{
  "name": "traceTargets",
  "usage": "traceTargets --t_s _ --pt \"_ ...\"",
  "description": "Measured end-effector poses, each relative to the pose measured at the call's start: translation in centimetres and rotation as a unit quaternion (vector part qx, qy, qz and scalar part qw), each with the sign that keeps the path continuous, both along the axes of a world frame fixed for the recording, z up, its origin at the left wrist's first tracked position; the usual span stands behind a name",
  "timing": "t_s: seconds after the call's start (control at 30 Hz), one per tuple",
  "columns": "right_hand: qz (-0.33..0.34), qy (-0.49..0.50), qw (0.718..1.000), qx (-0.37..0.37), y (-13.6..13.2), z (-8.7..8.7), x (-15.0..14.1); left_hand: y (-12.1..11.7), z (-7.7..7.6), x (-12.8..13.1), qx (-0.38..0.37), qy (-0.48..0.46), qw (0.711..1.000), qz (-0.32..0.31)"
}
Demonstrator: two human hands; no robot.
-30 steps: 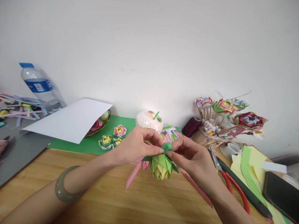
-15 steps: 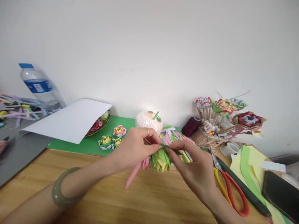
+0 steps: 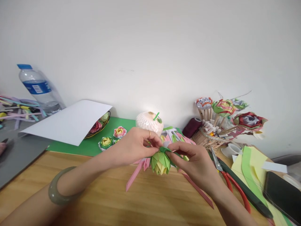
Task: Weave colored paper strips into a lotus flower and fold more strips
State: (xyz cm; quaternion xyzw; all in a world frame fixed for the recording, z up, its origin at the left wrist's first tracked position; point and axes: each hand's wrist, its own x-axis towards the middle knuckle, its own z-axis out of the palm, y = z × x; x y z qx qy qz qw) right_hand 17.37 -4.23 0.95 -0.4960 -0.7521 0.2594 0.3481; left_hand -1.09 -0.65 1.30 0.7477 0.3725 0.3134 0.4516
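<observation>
Between my two hands hangs a folded-paper flower [image 3: 161, 164], green outside and yellow within, its petals pointing down. My left hand [image 3: 135, 144] pinches it at the top left, thumb against fingers. A dark green paper strip [image 3: 165, 150] lies across the top of the flower, and my right hand [image 3: 192, 157] pinches this strip between thumb and forefinger. Behind the hands is a pile of pink, white and green paper strips [image 3: 175, 136], partly hidden. One pink strip [image 3: 135, 176] sticks out below my left hand; another [image 3: 199, 191] lies under my right.
Red-handled scissors [image 3: 237, 188], coloured paper [image 3: 255, 166] and a black phone [image 3: 283, 194] lie at the right. Paper flowers [image 3: 224, 108] stand behind them. Small paper flowers [image 3: 119, 132], a white sheet [image 3: 68, 122] and a water bottle [image 3: 37, 88] are at the left. Someone else's fingertips [image 3: 2, 147] show at the left edge.
My right hand has shifted slightly down and right, and the dark green strip is now folded over the flower's top. The pink strip under my right hand has come into view.
</observation>
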Motion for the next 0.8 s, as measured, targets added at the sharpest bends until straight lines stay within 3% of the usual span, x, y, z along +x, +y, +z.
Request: traceTargets --t_s 0.3,0.47,0.67,0.8 --pt "-0.028 -0.027 0.997 0.073 -0.5 -0.1 -0.5 -0.1 0.6 -0.3 0.024 0.007 0.999 -0.02" --pt "-0.033 -0.045 0.992 0.109 -0.5 0.0 -0.6 -0.2 -0.1 0.0 0.08 0.006 0.997 0.016" --pt "-0.04 -0.094 0.968 0.229 -0.3 -0.8 -0.4 -0.7 -0.7 0.5 0.159 0.011 0.987 0.038" --pt "-0.034 -0.143 0.935 0.324 0.0 -1.3 -0.1 -0.1 -0.4 0.2 0.073 -0.013 0.997 -0.001"
